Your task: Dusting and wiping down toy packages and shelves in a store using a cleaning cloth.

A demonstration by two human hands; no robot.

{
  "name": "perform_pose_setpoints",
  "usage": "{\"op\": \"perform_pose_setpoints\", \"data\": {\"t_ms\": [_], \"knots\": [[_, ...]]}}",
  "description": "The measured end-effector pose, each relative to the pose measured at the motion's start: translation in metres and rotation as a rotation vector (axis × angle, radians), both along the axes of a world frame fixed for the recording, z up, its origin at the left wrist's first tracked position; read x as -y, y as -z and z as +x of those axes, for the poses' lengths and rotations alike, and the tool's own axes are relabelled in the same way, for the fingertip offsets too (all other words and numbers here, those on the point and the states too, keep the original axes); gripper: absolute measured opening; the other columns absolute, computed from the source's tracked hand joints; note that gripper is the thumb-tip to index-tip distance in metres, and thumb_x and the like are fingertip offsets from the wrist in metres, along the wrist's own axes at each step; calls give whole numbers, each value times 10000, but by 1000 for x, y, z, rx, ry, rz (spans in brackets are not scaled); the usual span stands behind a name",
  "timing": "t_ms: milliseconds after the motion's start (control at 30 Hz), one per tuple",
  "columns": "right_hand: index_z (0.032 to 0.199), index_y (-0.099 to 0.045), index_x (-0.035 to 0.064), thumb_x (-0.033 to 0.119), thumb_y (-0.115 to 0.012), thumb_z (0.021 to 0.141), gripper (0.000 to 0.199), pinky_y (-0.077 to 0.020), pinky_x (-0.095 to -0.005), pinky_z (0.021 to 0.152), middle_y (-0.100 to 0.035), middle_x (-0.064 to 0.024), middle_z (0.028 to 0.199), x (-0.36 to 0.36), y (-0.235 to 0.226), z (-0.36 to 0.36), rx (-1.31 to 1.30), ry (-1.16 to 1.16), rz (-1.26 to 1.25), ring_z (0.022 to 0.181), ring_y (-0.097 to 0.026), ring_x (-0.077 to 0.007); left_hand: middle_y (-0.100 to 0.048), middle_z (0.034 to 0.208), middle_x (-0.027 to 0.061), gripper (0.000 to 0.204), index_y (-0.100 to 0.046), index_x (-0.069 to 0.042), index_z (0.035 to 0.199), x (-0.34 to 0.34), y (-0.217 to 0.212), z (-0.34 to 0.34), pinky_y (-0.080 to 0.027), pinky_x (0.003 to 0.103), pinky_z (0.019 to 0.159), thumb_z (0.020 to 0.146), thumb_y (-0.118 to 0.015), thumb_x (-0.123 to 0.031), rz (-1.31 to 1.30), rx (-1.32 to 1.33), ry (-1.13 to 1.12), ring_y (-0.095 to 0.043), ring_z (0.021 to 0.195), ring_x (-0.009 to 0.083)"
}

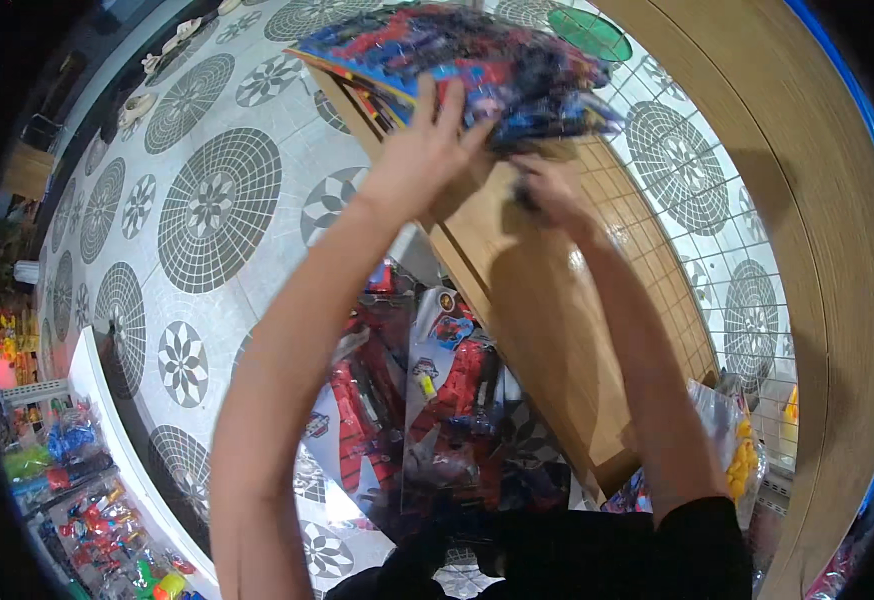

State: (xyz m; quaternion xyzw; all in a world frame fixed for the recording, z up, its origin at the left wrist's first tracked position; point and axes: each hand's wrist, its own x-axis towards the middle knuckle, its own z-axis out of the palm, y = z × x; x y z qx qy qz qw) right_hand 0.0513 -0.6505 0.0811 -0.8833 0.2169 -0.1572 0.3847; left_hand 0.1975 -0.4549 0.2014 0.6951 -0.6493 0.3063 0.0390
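Observation:
A stack of toys in clear plastic packs (517,62), mostly red, blue and black, lies across the far end of a light wooden board or shelf (547,300). My left hand (425,155) rests against the stack's near side, its fingers spread over the packs. Just below the stack's right part, my right hand (555,192) is smeared by motion. Its fingers look curled around a small dark thing (525,192) that is too blurred to name. Nearer me, two packs with red toys, a left pack (362,400) and a right pack (467,375), stand beside the board.
A white wire grid (702,270) runs along the board's right side, beside a tall curved-looking wooden edge (807,250). Bags with yellow pieces (744,455) are at the lower right. More bagged toys (107,530) fill a white-edged shelf at the lower left. Patterned tiles (217,200) cover the floor.

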Motion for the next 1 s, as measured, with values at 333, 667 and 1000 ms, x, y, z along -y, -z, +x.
{"op": "perform_pose_setpoints", "data": {"t_ms": [333, 667, 1000], "knots": [[1181, -610, 84, -1, -415, 742, 488, -324, -341, 1075, -474, -133, 1359, -59, -30, -144, -63, 148, -199, 1285, -417, -297, -282, 1432, 238, 378, -595, -105, 1132, -23, 49, -23, -537, 326, 854, 756, -566, -80, 298, -35, 107, -329, 1298, 413], [1128, -635, 19, 50, -395, 740, 457, -293, -441, 1083, -512, -222, 1293, -102, -28, -211, 78, 18, -269, 1288, -398, -381, -376, 1386, 102, 596, -443, -174, 1343, -15, 27, -41, -516, 318, 901, 767, -555, -67, 78, -205, 479, -303, 1338, 324], [1157, -620, 67, 85, -414, 755, 452, -309, -457, 1072, -521, -179, 1296, -110, -20, -208, 92, 6, -313, 1280, -410, -371, -385, 1424, 62, 587, -612, -137, 1172, -65, 28, -29, -490, 345, 943, 615, -663, 37, 157, -456, 209, -278, 1368, 260]]}}
